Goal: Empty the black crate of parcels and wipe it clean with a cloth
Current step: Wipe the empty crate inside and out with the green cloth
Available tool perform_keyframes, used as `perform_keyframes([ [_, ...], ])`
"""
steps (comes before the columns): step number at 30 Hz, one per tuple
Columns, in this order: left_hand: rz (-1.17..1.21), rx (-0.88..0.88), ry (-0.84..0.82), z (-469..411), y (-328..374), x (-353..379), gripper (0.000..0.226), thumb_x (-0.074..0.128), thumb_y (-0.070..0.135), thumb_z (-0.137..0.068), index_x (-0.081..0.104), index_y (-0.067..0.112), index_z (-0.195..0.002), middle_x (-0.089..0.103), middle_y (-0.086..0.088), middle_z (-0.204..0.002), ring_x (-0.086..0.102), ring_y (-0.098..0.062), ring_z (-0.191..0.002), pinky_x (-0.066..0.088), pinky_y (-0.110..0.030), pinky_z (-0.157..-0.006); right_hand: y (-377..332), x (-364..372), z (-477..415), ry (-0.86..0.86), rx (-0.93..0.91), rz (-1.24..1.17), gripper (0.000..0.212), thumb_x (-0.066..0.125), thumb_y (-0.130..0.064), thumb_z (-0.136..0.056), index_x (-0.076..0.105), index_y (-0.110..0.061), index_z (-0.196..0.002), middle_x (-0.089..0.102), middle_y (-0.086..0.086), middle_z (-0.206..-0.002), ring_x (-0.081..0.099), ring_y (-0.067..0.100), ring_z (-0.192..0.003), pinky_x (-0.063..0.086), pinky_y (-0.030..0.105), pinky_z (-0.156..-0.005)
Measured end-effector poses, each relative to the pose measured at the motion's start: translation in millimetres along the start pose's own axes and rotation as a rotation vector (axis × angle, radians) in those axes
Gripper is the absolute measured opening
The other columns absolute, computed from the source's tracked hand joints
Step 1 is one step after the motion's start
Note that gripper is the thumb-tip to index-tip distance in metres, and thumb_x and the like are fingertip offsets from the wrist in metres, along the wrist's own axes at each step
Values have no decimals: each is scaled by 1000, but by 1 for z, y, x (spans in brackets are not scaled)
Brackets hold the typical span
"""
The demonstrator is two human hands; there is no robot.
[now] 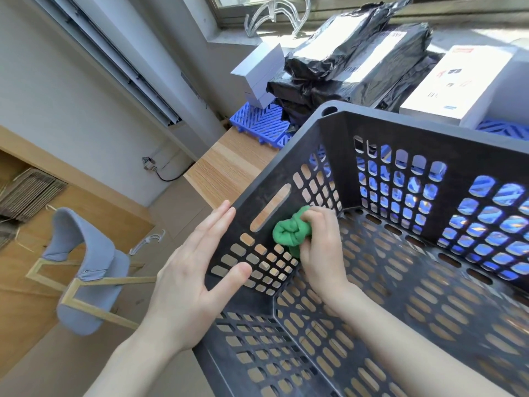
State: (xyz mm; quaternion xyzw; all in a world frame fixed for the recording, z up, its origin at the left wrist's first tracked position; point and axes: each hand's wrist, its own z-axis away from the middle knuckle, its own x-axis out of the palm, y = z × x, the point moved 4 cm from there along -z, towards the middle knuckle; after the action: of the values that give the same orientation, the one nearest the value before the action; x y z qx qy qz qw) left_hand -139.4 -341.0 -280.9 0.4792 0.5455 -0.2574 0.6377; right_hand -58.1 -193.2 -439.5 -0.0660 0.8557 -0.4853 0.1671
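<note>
Crate (372,133) emptied; parcels (357,53) stacked at 12 o'clock. Cloth (289,229) bunched in right hand (320,253) grip, rubbed on inner wall. Left hand (197,279) laid flat, fingers straight, at 9 o'clock wall for bracing.

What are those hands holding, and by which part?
The right hand grips a bunched green cloth at one end, pressing it to the inner wall of the black crate. The left hand holds nothing; its straight fingers brace that wall.
</note>
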Motion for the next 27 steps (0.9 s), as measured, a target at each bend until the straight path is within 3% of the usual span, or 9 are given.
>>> perform_keyframes([
  [5, 11, 9, 4, 0, -1, 1, 68, 40, 66, -84, 24, 49, -148, 18, 36, -153, 24, 9, -140, 39, -48, -108, -51, -14, -45, 235, -63, -115, 41, 53, 16, -74, 47, -11, -105, 54, 12, -109, 49, 26, -99, 37, 27, -88],
  [8, 25, 16, 6, 0, -1, 1, 68, 41, 64, -84, 25, 47, -149, 20, 34, -153, 24, 8, -140, 37, -46, -109, -69, -17, -54, 269, -103, -145, 44, 57, 18, -74, 47, -11, -107, 55, 13, -112, 51, 29, -100, 38, 26, -90],
  [12, 42, 33, 13, -2, -1, 1, 70, 43, 60, -85, 26, 41, -150, 23, 29, -154, 24, 6, -142, 35, -42, -111, -75, 0, -30, 139, -207, -141, 44, 65, 13, -76, 46, -12, -108, 53, 15, -113, 51, 31, -99, 43, 36, -87],
  [17, 34, 30, 13, 0, 0, 1, 69, 41, 63, -84, 27, 43, -149, 21, 32, -154, 24, 9, -140, 37, -40, -108, -33, 20, 18, -83, -236, 59, 52, 69, 9, -68, 45, -12, -110, 43, 11, -118, 46, 30, -100, 44, 33, -83],
  [19, 29, 26, 13, 0, 0, 1, 69, 40, 64, -84, 26, 45, -149, 21, 33, -153, 24, 10, -139, 38, -43, -108, -3, 24, 40, -237, -166, 131, 49, 70, 5, -71, 47, -15, -109, 40, 1, -120, 44, 27, -106, 45, 33, -86],
  [21, 26, 21, 12, 0, 0, 1, 69, 39, 66, -84, 26, 46, -149, 20, 35, -153, 25, 10, -139, 39, -45, -107, 31, 26, 61, -406, -59, 217, 30, 61, -15, -89, 48, -26, -113, 37, -20, -118, 41, 13, -115, 39, 24, -93],
  [22, 26, 21, 11, 0, 0, 1, 69, 39, 66, -84, 26, 46, -149, 20, 35, -153, 25, 10, -139, 39, -45, -107, 42, 25, 68, -438, -4, 212, 24, 56, -22, -93, 48, -28, -115, 36, -22, -118, 39, 7, -115, 37, 23, -93],
  [25, 36, 24, 13, 0, 0, 1, 69, 39, 65, -84, 27, 44, -149, 21, 34, -153, 24, 10, -139, 39, -45, -107, 43, 28, 68, -422, -40, 244, 43, 69, 0, -75, 52, -14, -111, 42, 3, -116, 43, 22, -107, 51, 35, -77],
  [27, 38, 25, 14, 0, 0, 1, 69, 39, 64, -85, 27, 43, -149, 21, 34, -153, 24, 10, -140, 39, -44, -107, 36, 29, 61, -411, -25, 192, 44, 63, 10, -68, 51, -9, -105, 43, 7, -109, 46, 25, -98, 52, 38, -70],
])
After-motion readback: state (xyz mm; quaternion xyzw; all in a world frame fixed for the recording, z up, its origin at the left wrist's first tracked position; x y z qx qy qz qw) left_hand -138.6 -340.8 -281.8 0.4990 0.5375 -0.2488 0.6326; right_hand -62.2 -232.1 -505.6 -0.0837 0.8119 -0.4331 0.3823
